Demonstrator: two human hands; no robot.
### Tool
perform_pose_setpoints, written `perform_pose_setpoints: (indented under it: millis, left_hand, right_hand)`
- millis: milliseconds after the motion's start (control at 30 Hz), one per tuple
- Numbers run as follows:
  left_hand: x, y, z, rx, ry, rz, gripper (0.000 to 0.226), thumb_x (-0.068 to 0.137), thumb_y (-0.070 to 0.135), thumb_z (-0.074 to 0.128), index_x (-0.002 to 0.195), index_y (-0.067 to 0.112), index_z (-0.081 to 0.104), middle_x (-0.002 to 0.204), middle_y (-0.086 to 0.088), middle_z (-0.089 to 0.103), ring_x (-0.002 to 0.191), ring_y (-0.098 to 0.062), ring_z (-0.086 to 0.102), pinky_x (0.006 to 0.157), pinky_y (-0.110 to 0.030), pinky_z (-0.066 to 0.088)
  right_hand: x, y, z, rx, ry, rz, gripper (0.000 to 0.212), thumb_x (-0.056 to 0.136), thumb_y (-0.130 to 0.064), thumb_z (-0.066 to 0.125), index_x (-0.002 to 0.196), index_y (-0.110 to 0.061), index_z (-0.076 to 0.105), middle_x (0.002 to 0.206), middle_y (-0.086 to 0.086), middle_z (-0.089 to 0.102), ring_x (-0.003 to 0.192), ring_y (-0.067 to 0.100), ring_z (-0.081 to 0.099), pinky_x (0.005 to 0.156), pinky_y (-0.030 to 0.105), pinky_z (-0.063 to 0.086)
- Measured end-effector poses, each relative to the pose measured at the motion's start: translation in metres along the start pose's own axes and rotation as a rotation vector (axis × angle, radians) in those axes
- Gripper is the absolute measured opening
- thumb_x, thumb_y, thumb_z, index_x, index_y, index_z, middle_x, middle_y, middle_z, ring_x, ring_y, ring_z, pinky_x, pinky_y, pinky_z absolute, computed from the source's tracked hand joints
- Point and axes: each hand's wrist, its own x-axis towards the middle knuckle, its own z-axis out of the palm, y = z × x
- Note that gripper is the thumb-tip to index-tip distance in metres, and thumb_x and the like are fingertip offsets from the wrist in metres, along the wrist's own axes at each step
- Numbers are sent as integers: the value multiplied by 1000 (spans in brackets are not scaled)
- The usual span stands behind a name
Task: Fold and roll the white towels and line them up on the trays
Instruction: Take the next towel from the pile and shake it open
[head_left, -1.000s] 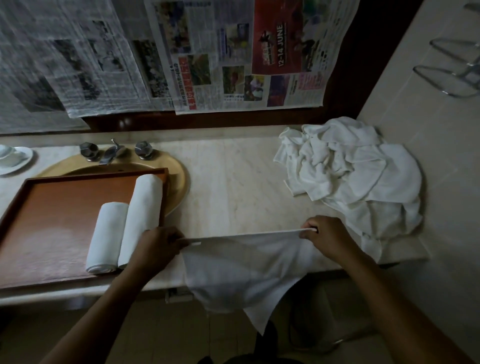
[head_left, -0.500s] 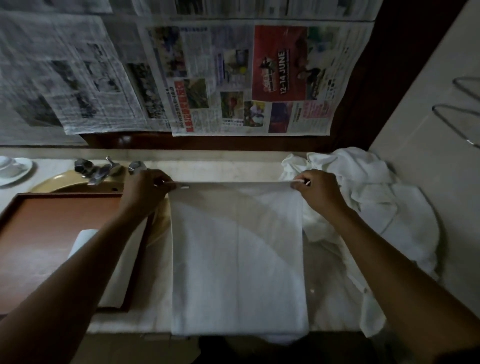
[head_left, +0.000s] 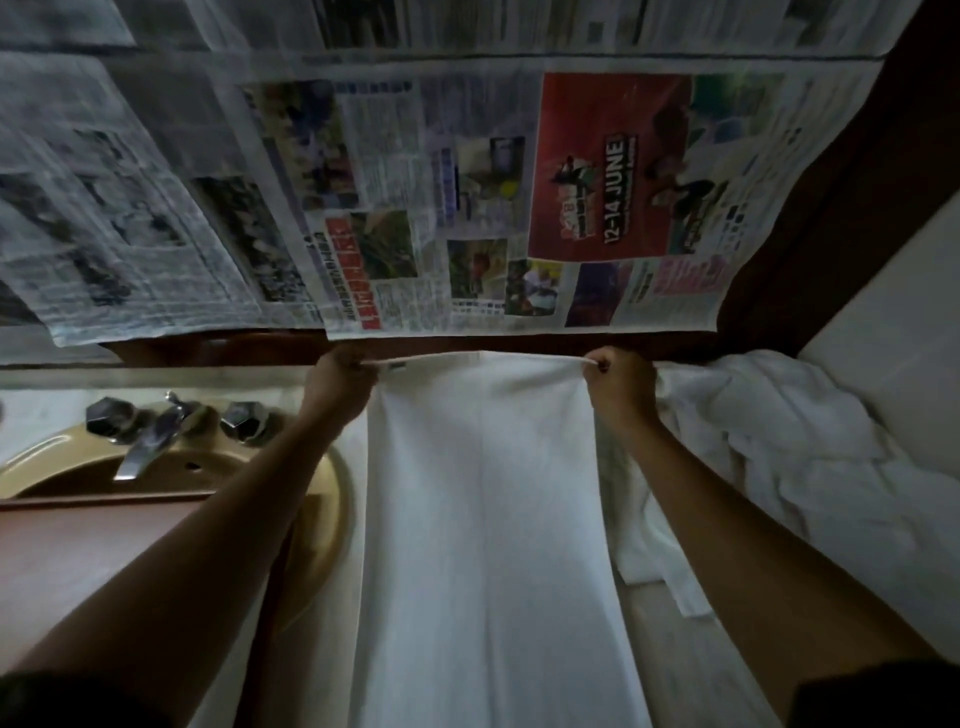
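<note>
A white towel (head_left: 483, 519) lies stretched lengthwise across the marble counter, from the back wall toward me. My left hand (head_left: 340, 379) pinches its far left corner. My right hand (head_left: 615, 379) pinches its far right corner, and the far edge runs taut between them. A brown wooden tray (head_left: 78, 551) sits at the left over the sink, mostly hidden by my left forearm; the rolled towels on it are out of sight.
A heap of crumpled white towels (head_left: 789, 457) fills the counter's right side against the tiled wall. A tan sink (head_left: 322, 499) with a chrome tap (head_left: 150, 436) and two knobs lies left. Newspaper sheets (head_left: 415, 197) cover the back wall.
Both hands carried the towel's edge from the counter's front to the back wall, spreading the towel flat along the counter. The camera has tilted closer over the counter.
</note>
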Motion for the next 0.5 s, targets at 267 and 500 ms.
perform_pose_setpoints:
  millis: [267,500]
  left_hand:
    - [32,-68,77,189,-193,-94,59,97,16,59,150,12,34,133,-17,64,102,-35,67,69,-33,52]
    - [-10,-85,127,446,-154,322,69,106,35,45,164,17,13,171,-8,12,158,-24,9,127,-50,17]
  right_hand:
    - [12,48,93,-73,-182,187,50,98,-16,63,147,-10,51,146,12,56,135,30,52,108,33,41]
    - [-50,44,140,-357,-219,-201,73,101,-34,55,163,-16,20,171,11,9,157,28,9,127,46,15]
